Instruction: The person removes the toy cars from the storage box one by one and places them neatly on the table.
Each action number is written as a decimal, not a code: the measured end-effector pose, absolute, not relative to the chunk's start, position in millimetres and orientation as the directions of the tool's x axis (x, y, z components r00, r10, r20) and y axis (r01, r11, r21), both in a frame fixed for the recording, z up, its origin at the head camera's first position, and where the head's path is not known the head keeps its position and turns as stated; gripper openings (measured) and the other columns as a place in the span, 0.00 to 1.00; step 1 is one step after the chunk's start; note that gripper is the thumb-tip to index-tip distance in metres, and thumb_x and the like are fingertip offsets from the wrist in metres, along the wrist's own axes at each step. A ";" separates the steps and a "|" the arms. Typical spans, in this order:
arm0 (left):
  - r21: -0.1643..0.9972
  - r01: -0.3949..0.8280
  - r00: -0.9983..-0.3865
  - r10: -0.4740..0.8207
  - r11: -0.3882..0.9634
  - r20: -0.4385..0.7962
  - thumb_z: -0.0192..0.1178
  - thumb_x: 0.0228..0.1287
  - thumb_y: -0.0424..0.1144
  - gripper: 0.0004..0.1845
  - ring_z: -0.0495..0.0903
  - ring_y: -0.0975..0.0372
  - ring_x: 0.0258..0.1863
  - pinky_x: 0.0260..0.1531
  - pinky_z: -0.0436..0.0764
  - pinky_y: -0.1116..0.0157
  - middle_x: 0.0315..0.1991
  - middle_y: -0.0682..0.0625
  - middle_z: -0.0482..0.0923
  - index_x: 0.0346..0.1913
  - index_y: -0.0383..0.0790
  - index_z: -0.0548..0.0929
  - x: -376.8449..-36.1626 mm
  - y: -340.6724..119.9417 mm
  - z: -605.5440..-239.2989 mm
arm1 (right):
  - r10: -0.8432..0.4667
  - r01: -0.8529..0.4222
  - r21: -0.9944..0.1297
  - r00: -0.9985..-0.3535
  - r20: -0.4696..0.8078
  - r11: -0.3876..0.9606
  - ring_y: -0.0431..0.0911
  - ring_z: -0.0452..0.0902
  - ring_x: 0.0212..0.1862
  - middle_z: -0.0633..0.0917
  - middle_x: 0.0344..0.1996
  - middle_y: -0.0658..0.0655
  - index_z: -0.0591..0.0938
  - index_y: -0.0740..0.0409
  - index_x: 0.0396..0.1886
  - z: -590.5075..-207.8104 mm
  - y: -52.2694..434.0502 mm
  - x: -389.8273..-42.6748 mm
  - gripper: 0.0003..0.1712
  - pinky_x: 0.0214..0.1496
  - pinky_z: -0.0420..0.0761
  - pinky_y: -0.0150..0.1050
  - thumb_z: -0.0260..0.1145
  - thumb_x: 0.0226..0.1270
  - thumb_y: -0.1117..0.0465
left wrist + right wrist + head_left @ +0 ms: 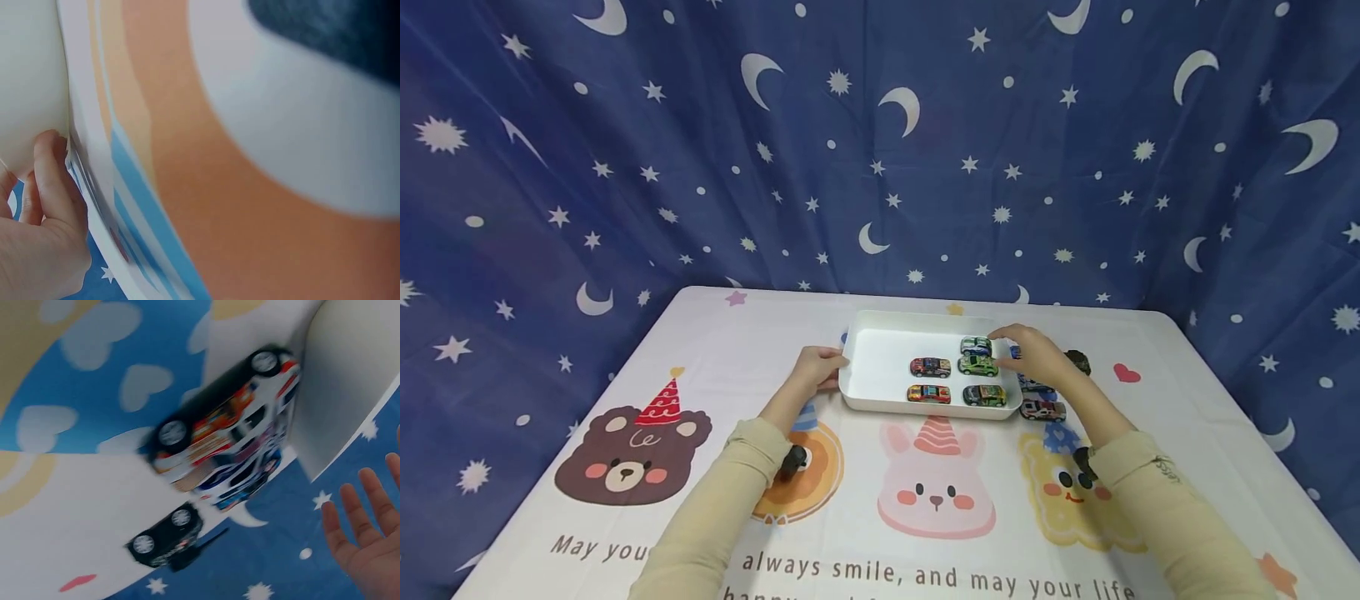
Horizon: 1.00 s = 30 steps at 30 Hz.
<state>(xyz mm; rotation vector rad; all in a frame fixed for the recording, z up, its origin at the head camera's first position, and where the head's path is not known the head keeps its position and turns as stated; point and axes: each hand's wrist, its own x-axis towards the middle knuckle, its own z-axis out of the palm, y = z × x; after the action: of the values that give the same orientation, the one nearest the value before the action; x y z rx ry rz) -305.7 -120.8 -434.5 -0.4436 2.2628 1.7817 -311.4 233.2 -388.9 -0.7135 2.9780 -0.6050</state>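
A shallow white tray (880, 407) holds several small toy cars. My left hand (815, 368) pinches the tray's left rim; its curled fingers (53, 175) press the tray wall in the left wrist view. Over the right rim reaches my right hand (1037, 354), fingers spread, fingertips beside a white-and-green toy car (976, 347) and a lime-green toy car (977, 365). Whether they touch is unclear. A dark multicoloured car (984, 395), a red-and-yellow car (928, 393) and a dark red-and-blue car (930, 367) also sit inside.
Against the tray's right outer side stand more toy cars, including a white-and-red one (1042, 410). Beyond them is a dark wheeled toy (165, 537) with a barrel-like rod. The printed tablecloth (647, 550) meets a starry blue curtain (820, 167) behind.
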 end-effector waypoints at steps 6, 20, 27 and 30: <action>0.904 -0.367 -0.930 -0.092 0.218 -0.355 0.58 0.61 0.33 0.21 0.79 0.69 0.23 0.24 0.84 0.75 0.48 0.38 0.81 0.58 0.32 0.75 -305.7 -121.3 -433.2 | -0.440 -0.430 -0.399 -0.895 0.071 0.810 0.63 0.68 0.62 0.76 0.57 0.68 0.75 0.66 0.57 -385.6 209.2 -309.8 0.26 0.64 0.70 0.59 0.67 0.60 0.64; 0.904 -0.381 -0.924 -0.107 0.194 -0.367 0.59 0.61 0.33 0.20 0.79 0.68 0.25 0.24 0.84 0.74 0.47 0.39 0.81 0.56 0.32 0.77 -306.0 -121.4 -434.8 | -0.531 -0.546 -0.334 -0.835 0.144 0.768 0.61 0.73 0.58 0.79 0.55 0.66 0.77 0.65 0.54 -378.4 160.1 -303.8 0.24 0.60 0.77 0.53 0.69 0.58 0.63; 0.905 -0.375 -0.927 -0.115 0.201 -0.358 0.59 0.62 0.33 0.20 0.79 0.68 0.25 0.25 0.84 0.74 0.50 0.37 0.80 0.57 0.33 0.77 -304.8 -119.6 -433.4 | -0.557 -0.558 -0.332 -0.823 0.108 0.761 0.59 0.74 0.58 0.79 0.55 0.64 0.77 0.65 0.54 -375.6 140.3 -310.4 0.23 0.60 0.77 0.51 0.68 0.60 0.61; 0.906 -0.377 -0.925 -0.121 0.195 -0.359 0.59 0.61 0.32 0.19 0.79 0.67 0.25 0.26 0.84 0.74 0.50 0.37 0.80 0.56 0.32 0.77 -304.5 -118.7 -433.9 | -0.569 -0.552 -0.337 -0.820 0.057 0.762 0.58 0.74 0.58 0.80 0.54 0.64 0.77 0.65 0.55 -379.1 134.3 -317.5 0.23 0.60 0.77 0.50 0.67 0.61 0.61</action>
<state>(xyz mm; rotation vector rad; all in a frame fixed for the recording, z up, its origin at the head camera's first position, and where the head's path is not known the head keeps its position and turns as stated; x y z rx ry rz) -304.5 -118.7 -433.9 -0.4796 2.2586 1.8087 -317.5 134.3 -379.1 -0.9246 2.9027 -0.5317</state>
